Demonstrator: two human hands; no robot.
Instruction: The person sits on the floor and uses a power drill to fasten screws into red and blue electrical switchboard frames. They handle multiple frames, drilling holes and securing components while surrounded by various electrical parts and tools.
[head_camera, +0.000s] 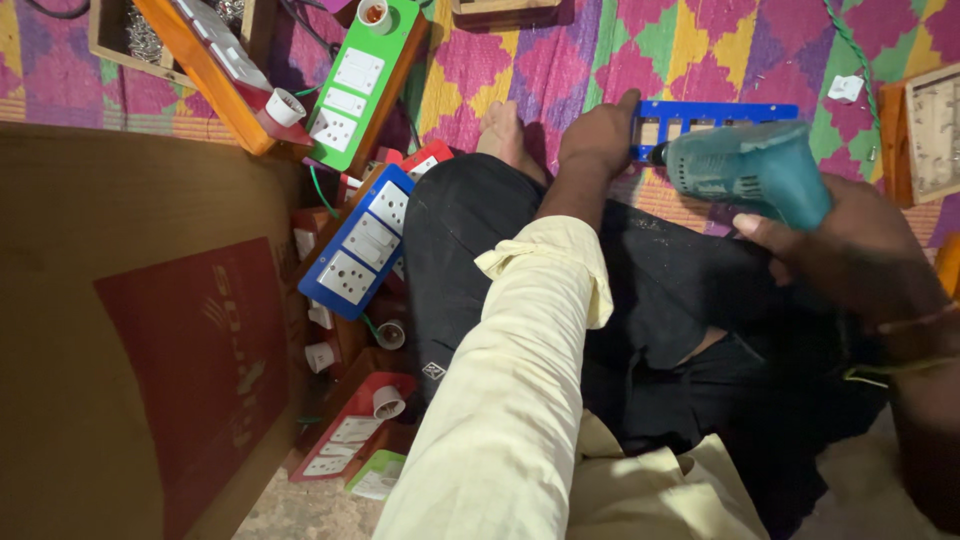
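Observation:
My left hand (598, 133) presses down on the left end of a blue board with rectangular cut-outs (712, 118), which lies on the patterned mat beyond my knee. My right hand (835, 255) grips a teal electric drill (748, 170). The drill points left, and its tip sits against the blue board close to my left hand's fingers. My legs in black trousers are folded under both arms, with one bare foot (503, 130) showing just left of the left hand.
A brown cardboard box with a red panel (130, 330) fills the left. Beside it lie finished switchboards: blue (358, 245), green (360, 85), orange (215, 60) and red (350, 430). A wooden-framed board (925, 135) sits at the right edge on the colourful mat (600, 50).

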